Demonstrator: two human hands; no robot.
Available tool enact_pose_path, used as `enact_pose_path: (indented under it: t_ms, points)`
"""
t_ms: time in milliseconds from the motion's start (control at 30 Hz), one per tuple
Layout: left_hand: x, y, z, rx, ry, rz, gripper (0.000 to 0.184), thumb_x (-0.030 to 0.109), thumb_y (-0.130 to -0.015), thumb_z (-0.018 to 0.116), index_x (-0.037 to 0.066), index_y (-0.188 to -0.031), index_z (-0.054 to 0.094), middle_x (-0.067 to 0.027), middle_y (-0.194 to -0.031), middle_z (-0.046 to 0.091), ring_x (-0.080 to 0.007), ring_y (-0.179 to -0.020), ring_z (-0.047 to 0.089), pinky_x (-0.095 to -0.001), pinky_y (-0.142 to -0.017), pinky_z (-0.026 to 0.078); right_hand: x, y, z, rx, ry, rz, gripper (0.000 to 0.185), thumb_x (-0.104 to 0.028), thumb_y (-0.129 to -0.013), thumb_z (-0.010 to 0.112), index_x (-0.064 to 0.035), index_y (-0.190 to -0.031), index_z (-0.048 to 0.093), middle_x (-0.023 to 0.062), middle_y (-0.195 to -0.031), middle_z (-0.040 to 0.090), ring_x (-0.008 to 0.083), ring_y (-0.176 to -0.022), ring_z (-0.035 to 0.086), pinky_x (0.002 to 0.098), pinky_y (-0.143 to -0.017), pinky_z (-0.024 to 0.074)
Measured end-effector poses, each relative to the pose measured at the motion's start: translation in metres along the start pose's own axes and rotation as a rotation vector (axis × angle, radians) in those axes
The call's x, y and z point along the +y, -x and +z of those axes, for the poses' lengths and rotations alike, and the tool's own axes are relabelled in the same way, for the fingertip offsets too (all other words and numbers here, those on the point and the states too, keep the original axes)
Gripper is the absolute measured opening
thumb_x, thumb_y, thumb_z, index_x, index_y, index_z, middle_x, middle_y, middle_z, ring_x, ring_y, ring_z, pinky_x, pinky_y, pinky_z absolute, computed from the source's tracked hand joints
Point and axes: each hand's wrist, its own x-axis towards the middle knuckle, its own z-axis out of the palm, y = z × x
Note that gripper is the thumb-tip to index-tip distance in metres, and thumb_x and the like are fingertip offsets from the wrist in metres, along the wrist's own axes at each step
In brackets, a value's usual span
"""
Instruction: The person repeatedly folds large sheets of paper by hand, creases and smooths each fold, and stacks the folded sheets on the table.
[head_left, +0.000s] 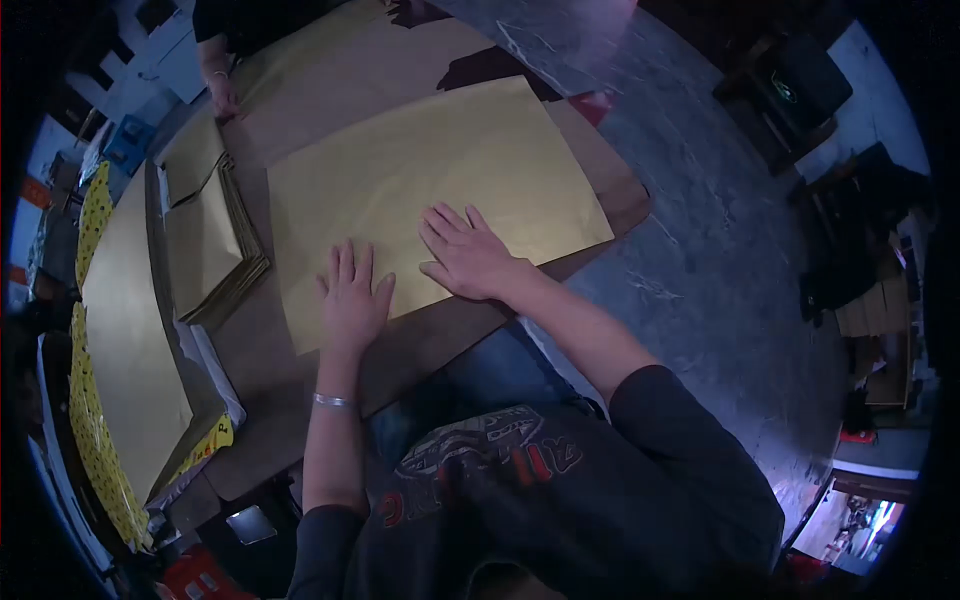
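Observation:
A large gold-coloured sheet of paper (420,170) lies flat on the brown table (440,350). My left hand (355,300) rests palm down near the sheet's near left part, fingers apart, with a silver bracelet on the wrist. Further right, my right hand (468,255) is also laid on the sheet, palm down and fingers spread. Neither hand grips anything. Left of the sheet is a stack of folded gold paper (205,240), its layered edges facing right.
Another person's hand (225,97) touches the table at the far left. At the left edge lies a long stack of flat gold sheets (130,330) beside yellow patterned wrapping (95,450). Dark torn-looking pieces (485,70) are at the back. A black chair (785,100) stands far right.

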Motion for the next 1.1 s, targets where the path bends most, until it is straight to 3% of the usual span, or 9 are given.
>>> enact_pose_path:
  t_ms: [267, 367, 400, 433, 500, 533, 700, 933, 1100]
  points:
    - [-0.057, 0.034, 0.000, 0.047, -0.069, -0.189, 0.060, 0.047, -0.095, 0.050, 0.015, -0.145, 0.042, -0.0134, -0.156, 0.029, -0.0347, -0.145, 0.023, -0.0620, -0.113, 0.019, 0.062, 0.044, -0.020, 0.031, 0.071, 0.341, 0.069, -0.046, -0.099, 0.036, 0.0008, -0.148, 0.029, 0.0180, -0.158, 0.022, 0.0312, -0.148, 0.016, 0.0527, -0.118, 0.0142]
    - [-0.080, 0.046, -0.007, 0.117, 0.122, -0.193, 0.055, 0.031, -0.092, 0.060, 0.011, -0.141, 0.047, -0.0187, -0.153, 0.032, -0.0345, -0.142, 0.032, -0.0571, -0.112, 0.028, 0.105, 0.072, -0.020, 0.134, 0.111, 0.517, 0.066, -0.043, -0.099, 0.038, 0.0003, -0.148, 0.030, 0.0181, -0.157, 0.024, 0.0322, -0.147, 0.018, 0.0542, -0.118, 0.0167]
    - [-0.093, 0.050, 0.001, 0.327, 0.591, -0.207, 0.049, 0.018, -0.092, 0.063, 0.008, -0.138, 0.049, -0.0180, -0.140, 0.047, -0.0276, -0.123, 0.053, -0.0418, -0.098, 0.047, 0.120, 0.084, -0.021, 0.163, 0.114, 0.581, 0.064, -0.042, -0.099, 0.038, 0.0002, -0.147, 0.032, 0.0179, -0.157, 0.024, 0.0323, -0.147, 0.019, 0.0545, -0.117, 0.0168]
    - [-0.102, 0.055, -0.003, 0.337, 0.569, -0.227, 0.049, 0.018, -0.092, 0.063, 0.008, -0.138, 0.049, -0.0180, -0.140, 0.047, -0.0276, -0.123, 0.053, -0.0418, -0.098, 0.047, 0.136, 0.096, -0.021, 0.186, 0.109, 0.633, 0.062, -0.041, -0.100, 0.038, 0.0001, -0.146, 0.033, 0.0177, -0.157, 0.024, 0.0324, -0.147, 0.019, 0.0549, -0.117, 0.0170]
    - [-0.127, 0.072, -0.016, 0.532, 1.531, -0.576, 0.038, 0.012, -0.095, 0.061, 0.007, -0.132, 0.054, -0.0104, -0.121, 0.059, -0.0162, -0.100, 0.061, -0.0267, -0.077, 0.050, 0.170, 0.120, -0.023, 0.265, 0.103, 0.574, 0.055, -0.034, -0.098, 0.044, 0.0017, -0.140, 0.041, 0.0200, -0.151, 0.035, 0.0365, -0.140, 0.032, 0.0562, -0.110, 0.0288]
    - [-0.157, 0.081, -0.011, 0.492, 1.640, -0.478, 0.030, 0.017, -0.099, 0.057, 0.010, -0.128, 0.055, -0.0029, -0.108, 0.061, -0.0121, -0.088, 0.060, -0.0247, -0.068, 0.047, 0.192, 0.137, -0.004, 0.417, 0.268, 0.526, 0.049, -0.030, -0.097, 0.048, 0.0016, -0.135, 0.048, 0.0217, -0.141, 0.047, 0.0392, -0.131, 0.041, 0.0533, -0.106, 0.0341]
    - [-0.135, 0.100, -0.051, 0.415, 1.675, -0.810, 0.035, 0.028, -0.100, 0.055, 0.012, -0.131, 0.050, -0.0012, -0.113, 0.062, -0.0144, -0.094, 0.061, -0.0270, -0.072, 0.048, 0.164, 0.160, -0.041, 0.495, -0.094, 0.629, 0.045, -0.028, -0.101, 0.045, 0.0059, -0.129, 0.053, 0.0264, -0.126, 0.057, 0.0399, -0.118, 0.053, 0.0432, -0.102, 0.0408]
    - [-0.118, 0.092, -0.059, 0.278, 1.558, -0.774, 0.036, 0.028, -0.099, 0.056, 0.012, -0.131, 0.052, -0.0023, -0.116, 0.061, -0.0133, -0.094, 0.062, -0.0249, -0.071, 0.046, 0.162, 0.160, -0.042, 0.561, -0.206, 0.700, 0.050, -0.035, -0.103, 0.040, 0.0011, -0.135, 0.051, 0.0265, -0.133, 0.054, 0.0396, -0.124, 0.052, 0.0419, -0.102, 0.0413]
    - [-0.110, 0.082, -0.054, 0.170, 1.504, -0.611, 0.031, 0.023, -0.099, 0.057, 0.008, -0.125, 0.056, -0.0006, -0.105, 0.061, -0.0093, -0.083, 0.059, -0.0219, -0.067, 0.045, 0.157, 0.159, -0.046, 0.560, -0.227, 0.752, 0.051, -0.037, -0.103, 0.041, 0.0007, -0.136, 0.050, 0.0242, -0.132, 0.057, 0.0383, -0.123, 0.054, 0.0409, -0.101, 0.0427]
